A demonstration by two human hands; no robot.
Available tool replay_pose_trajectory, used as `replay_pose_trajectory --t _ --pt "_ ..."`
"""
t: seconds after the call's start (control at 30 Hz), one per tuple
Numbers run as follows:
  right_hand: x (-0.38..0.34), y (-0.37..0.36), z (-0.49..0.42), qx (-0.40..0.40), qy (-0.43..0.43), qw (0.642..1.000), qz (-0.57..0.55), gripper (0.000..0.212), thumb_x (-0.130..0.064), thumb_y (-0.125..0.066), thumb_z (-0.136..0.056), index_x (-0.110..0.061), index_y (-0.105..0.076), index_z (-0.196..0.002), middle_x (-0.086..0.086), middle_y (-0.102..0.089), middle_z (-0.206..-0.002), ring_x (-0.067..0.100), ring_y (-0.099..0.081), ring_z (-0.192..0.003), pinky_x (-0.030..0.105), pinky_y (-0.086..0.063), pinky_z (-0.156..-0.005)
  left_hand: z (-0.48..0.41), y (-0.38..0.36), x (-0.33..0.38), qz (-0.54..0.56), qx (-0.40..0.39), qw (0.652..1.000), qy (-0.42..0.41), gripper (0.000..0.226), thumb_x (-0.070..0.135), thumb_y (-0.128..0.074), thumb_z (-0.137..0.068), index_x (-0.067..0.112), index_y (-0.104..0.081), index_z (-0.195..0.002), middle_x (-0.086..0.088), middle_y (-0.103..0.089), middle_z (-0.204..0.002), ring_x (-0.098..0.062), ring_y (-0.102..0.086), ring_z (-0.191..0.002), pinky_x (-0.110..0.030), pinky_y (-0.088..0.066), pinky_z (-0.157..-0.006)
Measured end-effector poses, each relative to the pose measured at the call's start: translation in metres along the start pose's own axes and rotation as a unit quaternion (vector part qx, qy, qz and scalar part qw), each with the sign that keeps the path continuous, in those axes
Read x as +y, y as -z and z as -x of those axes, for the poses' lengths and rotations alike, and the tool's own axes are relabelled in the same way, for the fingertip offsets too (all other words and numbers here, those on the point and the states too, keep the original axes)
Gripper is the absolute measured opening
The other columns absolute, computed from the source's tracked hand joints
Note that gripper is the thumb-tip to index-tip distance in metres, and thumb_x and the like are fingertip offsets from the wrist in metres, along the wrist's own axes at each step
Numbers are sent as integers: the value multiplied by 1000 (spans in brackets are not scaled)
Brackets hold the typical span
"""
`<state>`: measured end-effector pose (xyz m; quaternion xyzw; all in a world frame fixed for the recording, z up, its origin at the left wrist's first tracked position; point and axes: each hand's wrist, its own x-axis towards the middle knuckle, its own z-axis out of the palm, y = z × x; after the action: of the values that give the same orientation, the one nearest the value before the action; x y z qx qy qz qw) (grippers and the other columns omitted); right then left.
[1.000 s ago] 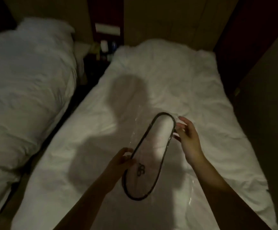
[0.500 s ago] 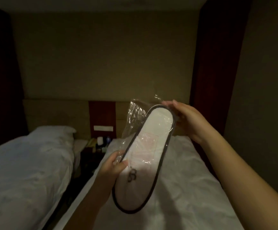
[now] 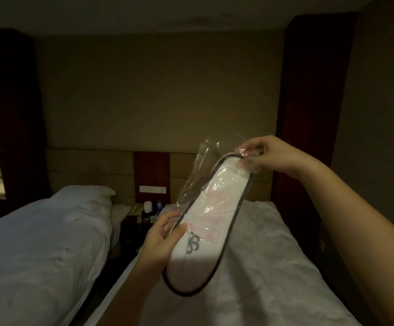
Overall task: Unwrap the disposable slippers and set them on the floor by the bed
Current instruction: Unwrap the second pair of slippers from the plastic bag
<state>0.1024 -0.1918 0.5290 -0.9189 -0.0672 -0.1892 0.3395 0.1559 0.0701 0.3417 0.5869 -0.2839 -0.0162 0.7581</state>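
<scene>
White disposable slippers (image 3: pixel 205 231) with a dark rim and a dark logo are held up in front of me, above the right bed (image 3: pixel 273 267). A clear plastic wrapper (image 3: pixel 195 170) still covers their upper half and hangs loose at the top left. My left hand (image 3: pixel 162 241) grips the slippers at their left edge near the logo. My right hand (image 3: pixel 266 155) pinches the wrapper at the slippers' top end. The lower end of the slippers sticks out bare from the wrapper.
A second bed (image 3: pixel 38 250) with a pillow lies at the left. Between the beds stands a dark nightstand (image 3: pixel 135 222) with a bottle and small items. A dark narrow gap of floor runs between the beds. A wall rises at the right.
My view has lifted from the bed to the headboard wall. Both hands raised the slippers, and my right hand closed on the wrapper at the top end.
</scene>
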Motion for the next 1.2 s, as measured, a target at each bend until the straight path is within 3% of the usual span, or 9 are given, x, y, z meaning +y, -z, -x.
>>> replay_pose_trajectory --t 0.2,0.3,0.43,0.5,0.57,0.7,0.87,1.07,1.2 --pt "0 -10 -9 -66 -62 992 93 22 -36 -66 -84 -21 -67 -99 -6 -66 -91 13 -60 -87 21 -45 -72 5 0 -15 7 5 1000 10 25 19 -64 -82 26 -66 -106 -4 -75 -105 -22 -73 -94 -23 -57 -69" --pt "8 -21 -9 -103 -83 991 27 41 -51 -57 -86 -15 -71 -99 2 -71 -101 20 -63 -97 33 -47 -90 4 5 -20 51 8 998 26 26 13 -63 -87 21 -65 -112 -7 -75 -107 -24 -73 -94 -23 -58 -68" --pt "11 -21 -20 82 -48 983 -158 35 -55 -67 -75 -24 -75 -88 -5 -74 -89 22 -66 -95 36 -49 -85 1 11 -24 41 -6 998 54 39 25 -75 -75 25 -65 -113 -4 -74 -109 -20 -73 -95 -24 -58 -67" --pt "16 -14 -30 227 -60 912 -336 45 -54 -75 -67 -18 -73 -95 2 -74 -93 25 -69 -93 36 -54 -80 -1 11 -27 25 1 997 67 39 24 -73 -74 25 -64 -112 -5 -75 -103 -18 -74 -86 -30 -59 -61" --pt "24 -15 -36 227 -70 845 -479 60 -48 -79 -66 -13 -67 -114 9 -73 -107 26 -70 -97 39 -58 -81 -3 9 -29 17 9 998 59 34 20 -69 -78 22 -64 -111 -7 -76 -98 -18 -73 -77 -33 -59 -59" --pt "35 -45 -28 175 -155 868 -439 51 -29 -76 -76 -8 -62 -120 7 -74 -101 20 -73 -81 30 -59 -61 -6 8 -28 -1 27 998 61 20 11 -60 -88 19 -67 -105 -7 -76 -95 -19 -73 -75 -32 -58 -56" --pt "28 4 -18 422 -21 744 -517 47 -18 -72 -80 -11 -56 -124 6 -69 -114 18 -70 -94 35 -60 -80 0 22 -66 -48 70 983 165 11 13 -60 -87 13 -70 -91 -12 -76 -88 -20 -62 -60 -28 -47 -52" --pt "26 3 -3 395 -26 797 -456 41 -17 -71 -82 -13 -57 -120 1 -69 -108 15 -69 -93 26 -59 -68 14 18 -124 -12 99 960 260 15 11 -61 -88 13 -68 -101 -6 -77 -81 -14 -63 -51 -22 -48 -50" --pt "37 5 8 399 -43 761 -510 51 -22 -71 -82 -10 -54 -128 12 -68 -118 27 -69 -100 41 -60 -81 4 3 -125 -26 88 964 248 15 13 -56 -91 13 -67 -102 -6 -74 -83 -17 -62 -58 -24 -50 -51"
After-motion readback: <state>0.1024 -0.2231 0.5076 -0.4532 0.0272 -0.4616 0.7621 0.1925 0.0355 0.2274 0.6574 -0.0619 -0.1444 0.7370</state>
